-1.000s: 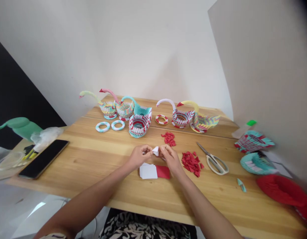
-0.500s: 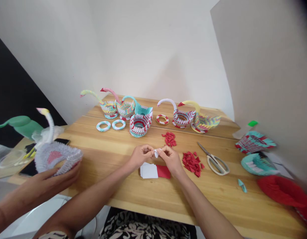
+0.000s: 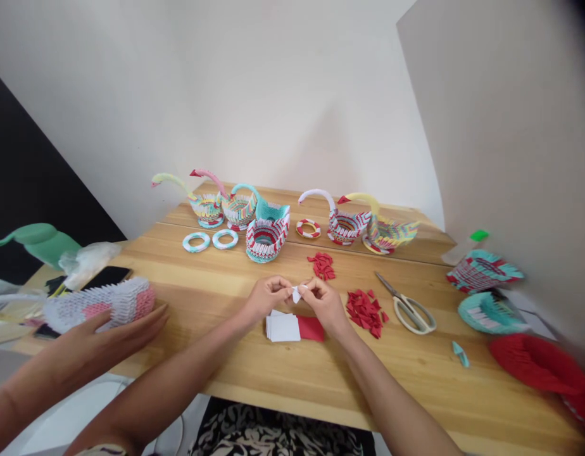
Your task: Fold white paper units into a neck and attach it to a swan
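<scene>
Well, on the left, somebody else's hand (image 3: pixel 100 345) is on a spiky white-and-pink paper shape (image 3: pixel 102 305). Next, my left hand (image 3: pixel 270 296) has its fingers pinched on a tiny folded white paper (image 3: pixel 296 294), just past the flat white papers (image 3: pixel 283 329) and flat red paper (image 3: pixel 311 329). My right hand's (image 3: pixel 323 301) fingers pinch its other side. Then come pointy red bits (image 3: pixel 366 311) and hard scissors (image 3: pixel 416 316) with loopy handles

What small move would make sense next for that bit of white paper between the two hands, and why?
Perhaps pinching its fold a little flatter: the left hand and right hand hold the small white paper by its two sides, and it looks folded but not pressed flat, though fingertips hide part of it.
</scene>
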The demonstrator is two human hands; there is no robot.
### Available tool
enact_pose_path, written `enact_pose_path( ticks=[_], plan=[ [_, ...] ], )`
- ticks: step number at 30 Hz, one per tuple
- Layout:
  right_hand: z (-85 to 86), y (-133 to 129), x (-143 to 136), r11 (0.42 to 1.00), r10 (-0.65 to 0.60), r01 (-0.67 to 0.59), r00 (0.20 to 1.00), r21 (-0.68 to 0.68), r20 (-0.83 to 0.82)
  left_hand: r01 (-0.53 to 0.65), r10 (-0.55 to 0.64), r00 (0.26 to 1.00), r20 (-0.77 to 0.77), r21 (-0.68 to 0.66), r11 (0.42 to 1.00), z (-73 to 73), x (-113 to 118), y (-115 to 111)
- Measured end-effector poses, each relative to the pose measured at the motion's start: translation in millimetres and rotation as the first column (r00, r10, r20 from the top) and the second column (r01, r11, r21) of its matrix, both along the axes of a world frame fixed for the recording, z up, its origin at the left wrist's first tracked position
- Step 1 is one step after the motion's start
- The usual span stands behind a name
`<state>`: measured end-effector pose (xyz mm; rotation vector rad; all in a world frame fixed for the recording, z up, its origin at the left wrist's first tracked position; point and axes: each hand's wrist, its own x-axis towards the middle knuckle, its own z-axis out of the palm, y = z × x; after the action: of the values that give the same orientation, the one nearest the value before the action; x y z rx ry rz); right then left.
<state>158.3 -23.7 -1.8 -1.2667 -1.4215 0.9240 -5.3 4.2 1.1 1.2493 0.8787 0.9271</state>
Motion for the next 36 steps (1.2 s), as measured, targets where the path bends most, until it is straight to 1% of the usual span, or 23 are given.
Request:
enact_pose_path(
  ticks=[4, 8, 11, 15, 18, 22, 24, 26, 29, 32, 35, 36],
  plan=[
    [-2.5, 0, -1, 1.000, -0.005, 0.005, 1.000, 0.028, -0.012, -0.012, 0.013, 1.000, 0.028, -0.028, 1.000, 1.4, 2, -1],
    [-2.3, 1, 1, 0.999, -0.001, 0.001, 1.000, 0.043, 0.006, -0.031, 0.031, 0.999, 0.011, -0.030, 0.999, 2.3, 5, -2],
    [-4.3, 2, 4, 0.998, 0.001, -0.003, 0.999, 0.057, 0.049, -0.026, 0.026, 1.000, 0.001, -0.013, 1.000, -1.0, 5, -2],
    [-10.4, 5, 9, 0.997, -0.013, 0.005, 0.995, 0.081, 0.098, 0.002, -0.003, 1.000, 0.031, 0.012, 1.000, -6.4, 2, 0],
    [-14.6, 7, 10, 0.996, 0.016, -0.027, 0.992, 0.087, 0.124, -0.003, 0.003, 1.000, 0.014, 0.010, 1.000, -5.2, 0, 0],
    [-20.0, 10, 12, 0.997, 0.049, -0.055, 0.992, 0.049, 0.119, -0.015, 0.016, 1.000, -0.008, 0.047, 0.999, 0.5, 0, 0],
    [-22.2, 11, 12, 0.999, 0.030, -0.032, 0.994, 0.019, 0.105, -0.009, 0.009, 1.000, -0.004, 0.055, 0.998, 2.2, -1, 1],
    [-23.0, 12, 10, 0.999, -0.014, 0.016, 0.997, -0.029, 0.072, -0.018, 0.018, 1.000, -0.007, 0.064, 0.998, 2.3, -1, 2],
    [-20.4, 11, 3, 0.991, -0.058, 0.059, 0.998, -0.116, 0.012, -0.038, 0.039, 0.999, -0.008, 0.087, 0.995, -0.7, 0, 3],
    [-14.8, 7, -4, 0.984, -0.058, 0.051, 0.998, -0.172, -0.034, -0.039, 0.037, 0.999, 0.018, 0.114, 0.993, -6.1, 2, 3],
    [-11.1, 3, -6, 0.980, -0.044, 0.037, 0.999, -0.198, -0.032, -0.019, 0.015, 0.999, 0.032, 0.115, 0.993, -10.4, 5, 1],
    [-10.9, 2, -6, 0.983, -0.050, 0.048, 0.999, -0.177, -0.009, -0.014, 0.011, 1.000, 0.024, 0.108, 0.994, -11.1, 5, 0]
  ],
)
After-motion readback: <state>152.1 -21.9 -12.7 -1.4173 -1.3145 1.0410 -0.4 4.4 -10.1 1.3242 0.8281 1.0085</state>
